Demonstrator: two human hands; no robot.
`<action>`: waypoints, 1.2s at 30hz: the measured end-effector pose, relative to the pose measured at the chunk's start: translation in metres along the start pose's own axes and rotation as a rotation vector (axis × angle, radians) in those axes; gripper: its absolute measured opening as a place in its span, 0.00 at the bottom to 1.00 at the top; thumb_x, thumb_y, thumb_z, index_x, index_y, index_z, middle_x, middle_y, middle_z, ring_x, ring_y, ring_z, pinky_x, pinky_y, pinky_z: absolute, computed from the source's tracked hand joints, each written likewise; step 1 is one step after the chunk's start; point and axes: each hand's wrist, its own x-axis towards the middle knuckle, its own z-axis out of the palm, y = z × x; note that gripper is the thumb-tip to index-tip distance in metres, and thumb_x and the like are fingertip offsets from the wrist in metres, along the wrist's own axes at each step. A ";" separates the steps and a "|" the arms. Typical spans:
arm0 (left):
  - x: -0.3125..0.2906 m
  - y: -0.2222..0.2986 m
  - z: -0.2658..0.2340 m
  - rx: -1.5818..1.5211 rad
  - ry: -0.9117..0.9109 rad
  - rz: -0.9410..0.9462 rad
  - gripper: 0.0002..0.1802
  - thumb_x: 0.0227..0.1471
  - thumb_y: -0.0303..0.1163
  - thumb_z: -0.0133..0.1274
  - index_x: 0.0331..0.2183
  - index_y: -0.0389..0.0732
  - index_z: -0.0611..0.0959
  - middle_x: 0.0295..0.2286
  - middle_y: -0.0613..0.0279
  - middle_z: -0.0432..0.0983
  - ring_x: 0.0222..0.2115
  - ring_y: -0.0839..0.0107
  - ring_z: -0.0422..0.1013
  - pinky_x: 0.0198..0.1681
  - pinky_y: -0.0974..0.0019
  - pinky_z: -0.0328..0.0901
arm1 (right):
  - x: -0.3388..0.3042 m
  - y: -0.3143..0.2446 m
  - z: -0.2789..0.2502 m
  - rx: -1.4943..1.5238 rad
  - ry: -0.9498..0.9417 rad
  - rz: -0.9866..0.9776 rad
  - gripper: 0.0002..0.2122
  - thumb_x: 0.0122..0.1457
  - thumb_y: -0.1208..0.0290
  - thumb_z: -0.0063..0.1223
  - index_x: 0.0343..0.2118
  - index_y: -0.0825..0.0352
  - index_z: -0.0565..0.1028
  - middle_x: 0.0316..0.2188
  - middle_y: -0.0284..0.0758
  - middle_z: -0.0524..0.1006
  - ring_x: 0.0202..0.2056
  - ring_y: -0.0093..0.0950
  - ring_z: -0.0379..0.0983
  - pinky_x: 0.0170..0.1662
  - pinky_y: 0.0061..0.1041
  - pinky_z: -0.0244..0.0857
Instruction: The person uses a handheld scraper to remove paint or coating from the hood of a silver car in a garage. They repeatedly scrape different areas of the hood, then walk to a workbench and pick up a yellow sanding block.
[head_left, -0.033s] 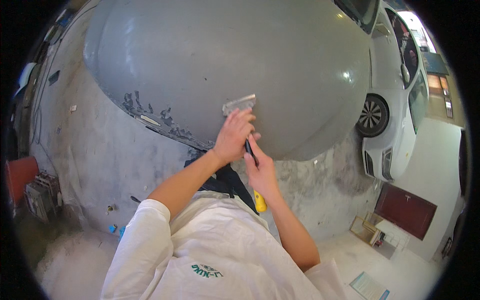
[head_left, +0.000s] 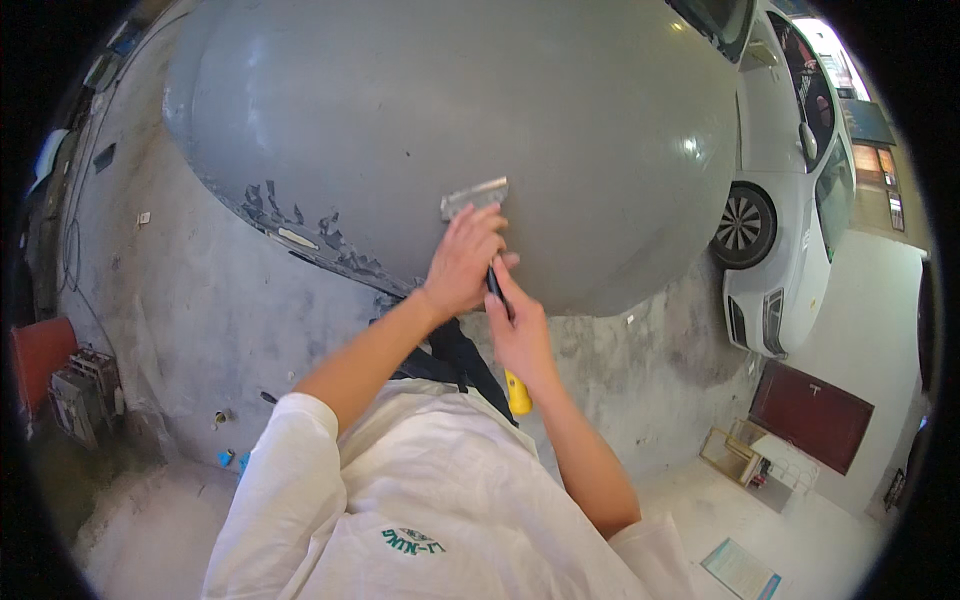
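A wide-bladed scraper (head_left: pixel 476 197) with a black shaft and a yellow handle end lies against the grey car hood (head_left: pixel 560 120), its metal blade on the surface. My left hand (head_left: pixel 466 258) is closed over the tool just behind the blade, fingers pressed forward onto it. Lower down, my right hand (head_left: pixel 523 340) wraps round the black part of the handle, and the yellow end shows beside that wrist. Dark flaky patches (head_left: pixel 330 232) and a small pale oval (head_left: pixel 298 238) mark the hood's front edge, left of my hands. My palms hide part of the handle.
A white car (head_left: pixel 785 230) with a dark wheel stands close on the right. At the lower right are a dark red panel (head_left: pixel 812 417) and a wooden frame (head_left: pixel 730 455). Metal equipment (head_left: pixel 85 390) sits by a red board (head_left: pixel 42 350) on the left.
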 end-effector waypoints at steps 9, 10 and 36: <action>0.026 -0.006 -0.009 -0.006 -0.010 -0.005 0.14 0.55 0.37 0.65 0.35 0.39 0.77 0.48 0.51 0.77 0.60 0.47 0.68 0.66 0.37 0.57 | 0.014 -0.028 -0.004 0.264 -0.045 0.300 0.25 0.70 0.73 0.52 0.70 0.62 0.66 0.23 0.31 0.73 0.20 0.18 0.68 0.23 0.23 0.66; 0.029 -0.007 -0.012 -0.015 -0.020 0.006 0.14 0.56 0.37 0.64 0.35 0.39 0.78 0.47 0.51 0.77 0.60 0.47 0.68 0.66 0.38 0.58 | 0.014 -0.032 -0.007 0.342 -0.044 0.296 0.26 0.70 0.73 0.52 0.71 0.62 0.65 0.22 0.29 0.72 0.19 0.17 0.67 0.22 0.22 0.64; 0.011 0.004 -0.001 -0.049 0.071 0.046 0.13 0.55 0.34 0.65 0.29 0.39 0.77 0.40 0.55 0.79 0.55 0.51 0.73 0.63 0.39 0.64 | -0.078 -0.074 -0.012 0.531 -0.017 0.528 0.31 0.72 0.78 0.47 0.75 0.58 0.55 0.23 0.24 0.66 0.16 0.13 0.59 0.18 0.17 0.58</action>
